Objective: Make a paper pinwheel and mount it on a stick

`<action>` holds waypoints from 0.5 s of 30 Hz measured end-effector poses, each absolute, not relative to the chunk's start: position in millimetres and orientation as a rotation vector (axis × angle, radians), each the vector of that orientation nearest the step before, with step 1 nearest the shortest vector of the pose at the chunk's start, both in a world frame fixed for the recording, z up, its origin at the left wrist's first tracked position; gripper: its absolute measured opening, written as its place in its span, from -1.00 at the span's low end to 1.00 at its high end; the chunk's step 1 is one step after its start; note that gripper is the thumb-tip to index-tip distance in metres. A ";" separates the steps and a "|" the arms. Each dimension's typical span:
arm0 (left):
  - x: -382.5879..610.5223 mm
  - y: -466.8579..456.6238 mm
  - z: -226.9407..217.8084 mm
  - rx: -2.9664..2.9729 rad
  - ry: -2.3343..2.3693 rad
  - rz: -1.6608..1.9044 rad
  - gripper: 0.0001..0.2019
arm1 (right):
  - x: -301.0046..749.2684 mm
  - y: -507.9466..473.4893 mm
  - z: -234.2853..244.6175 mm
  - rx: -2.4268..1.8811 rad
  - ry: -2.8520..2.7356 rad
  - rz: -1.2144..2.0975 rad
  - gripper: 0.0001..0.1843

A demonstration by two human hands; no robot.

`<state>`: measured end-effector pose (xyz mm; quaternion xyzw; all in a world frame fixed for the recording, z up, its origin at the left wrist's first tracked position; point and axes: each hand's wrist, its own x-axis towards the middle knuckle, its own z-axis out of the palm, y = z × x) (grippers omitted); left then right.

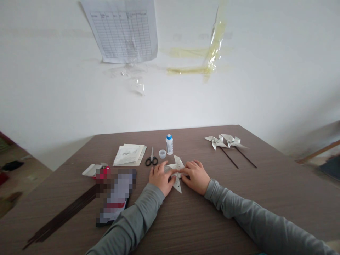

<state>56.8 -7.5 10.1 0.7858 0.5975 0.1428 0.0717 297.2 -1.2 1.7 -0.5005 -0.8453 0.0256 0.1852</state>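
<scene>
At the middle of the counter [239,205] lies a folded paper pinwheel [178,163], and both hands rest on it — the left hand [160,177] on its left side, the right hand [196,176] on its right. The fingertips press the paper down, and neither hand is clenched round it. Just beyond stand a blue-topped glue bottle [169,144], a small loose lid [162,153] and black-handled scissors [151,160]. Farther left lies a stack of paper sheets [129,155]. At the far right lie two finished pinwheels [217,142] on dark sticks. A bundle of dark sticks [62,216] lies at the near left.
</scene>
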 end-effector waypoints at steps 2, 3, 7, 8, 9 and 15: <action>56.8 -6.9 8.2 2.351 1.797 0.429 -0.60 | 297.6 -0.5 1.8 -1.418 -2.372 0.088 -0.67; 56.7 -6.4 7.1 2.345 1.801 0.433 -0.60 | 298.2 -0.3 1.2 -1.414 -2.367 0.095 -0.67; 55.8 -5.0 3.7 2.323 1.802 0.465 -0.55 | 301.7 0.2 -4.5 -1.388 -2.333 0.131 -0.66; 55.6 -4.9 3.3 2.322 1.798 0.468 -0.55 | 302.6 0.5 -6.2 -1.380 -2.321 0.136 -0.67; 55.5 -5.0 3.1 2.324 1.794 0.466 -0.54 | 303.5 0.9 -7.8 -1.371 -2.311 0.140 -0.68; 56.6 -7.5 5.0 2.347 1.783 0.476 -0.60 | 307.3 4.6 -11.3 -1.334 -2.279 0.167 -0.70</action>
